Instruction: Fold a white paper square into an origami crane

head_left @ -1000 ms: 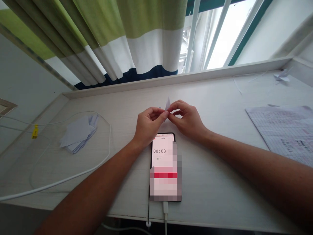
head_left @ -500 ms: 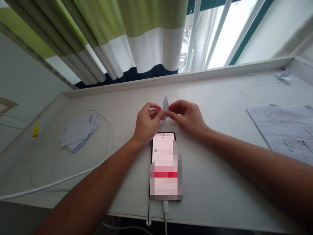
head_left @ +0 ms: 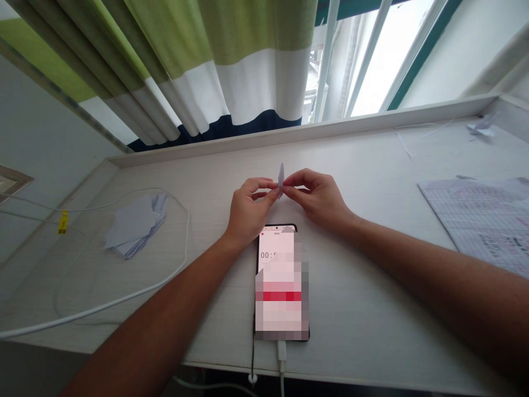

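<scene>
A small folded piece of white paper (head_left: 281, 174) stands upright between my two hands, seen almost edge-on, its pointed end up. My left hand (head_left: 250, 207) pinches its lower left side between thumb and fingers. From the right, my right hand (head_left: 319, 194) pinches the same paper with thumb and forefinger. Its lower part is mostly hidden by the fingertips. Just below my hands a phone (head_left: 278, 273) lies on the white desk (head_left: 363, 314), its screen lit and partly blurred out.
On the left lies a stack of white paper sheets (head_left: 134, 223), with a white cable (head_left: 136, 292) looping around it. Written ruled sheets (head_left: 475, 220) lie at the right. A folded paper piece (head_left: 481, 128) sits in the far right corner. Behind the desk hangs a curtain (head_left: 256, 49).
The folded paper has turned between my fingers, from showing its broader face to nearly edge-on. Both hands keep their pinch and have barely moved.
</scene>
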A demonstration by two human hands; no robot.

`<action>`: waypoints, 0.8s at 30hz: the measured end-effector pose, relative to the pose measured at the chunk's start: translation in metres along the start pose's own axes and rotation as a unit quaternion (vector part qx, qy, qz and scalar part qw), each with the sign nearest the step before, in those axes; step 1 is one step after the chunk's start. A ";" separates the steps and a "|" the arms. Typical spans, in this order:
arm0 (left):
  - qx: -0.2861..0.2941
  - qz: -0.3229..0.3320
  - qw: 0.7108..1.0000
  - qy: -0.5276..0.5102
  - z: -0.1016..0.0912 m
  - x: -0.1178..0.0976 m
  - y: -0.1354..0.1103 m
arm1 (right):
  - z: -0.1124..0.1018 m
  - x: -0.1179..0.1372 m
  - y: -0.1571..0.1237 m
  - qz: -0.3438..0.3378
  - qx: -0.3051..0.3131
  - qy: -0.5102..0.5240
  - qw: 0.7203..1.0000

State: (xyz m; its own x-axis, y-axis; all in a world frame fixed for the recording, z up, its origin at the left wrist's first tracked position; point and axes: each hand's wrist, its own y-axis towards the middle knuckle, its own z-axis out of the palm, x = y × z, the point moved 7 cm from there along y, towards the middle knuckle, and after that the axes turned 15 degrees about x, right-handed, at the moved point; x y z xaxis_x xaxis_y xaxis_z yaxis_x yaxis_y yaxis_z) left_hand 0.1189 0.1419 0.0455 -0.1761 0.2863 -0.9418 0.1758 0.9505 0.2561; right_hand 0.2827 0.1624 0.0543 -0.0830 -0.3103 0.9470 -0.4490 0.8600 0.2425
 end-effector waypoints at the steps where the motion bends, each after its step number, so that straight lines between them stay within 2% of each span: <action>1: 0.001 0.006 1.000 0.019 -0.001 -0.001 0.000 | 0.000 0.000 0.000 -0.001 -0.001 -0.001 1.000; 5: 0.010 0.008 1.000 0.012 0.000 -0.003 0.000 | 0.001 -0.001 0.000 0.012 0.010 0.016 1.000; 15: -0.026 0.014 1.000 0.008 -0.004 -0.005 0.000 | 0.003 -0.006 0.003 0.040 0.048 0.120 0.991; 24: -0.001 -0.010 1.000 0.025 -0.001 -0.004 0.000 | 0.002 -0.008 0.003 0.027 0.030 0.090 0.995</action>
State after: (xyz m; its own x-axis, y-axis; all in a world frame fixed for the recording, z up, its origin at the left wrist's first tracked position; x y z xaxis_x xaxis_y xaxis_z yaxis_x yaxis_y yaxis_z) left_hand 0.1190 0.1405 0.0494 -0.2285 0.2727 -0.9346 0.1707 0.9563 0.2373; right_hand 0.2805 0.1666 0.0475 0.0492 -0.1828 0.9819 -0.5004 0.8463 0.1827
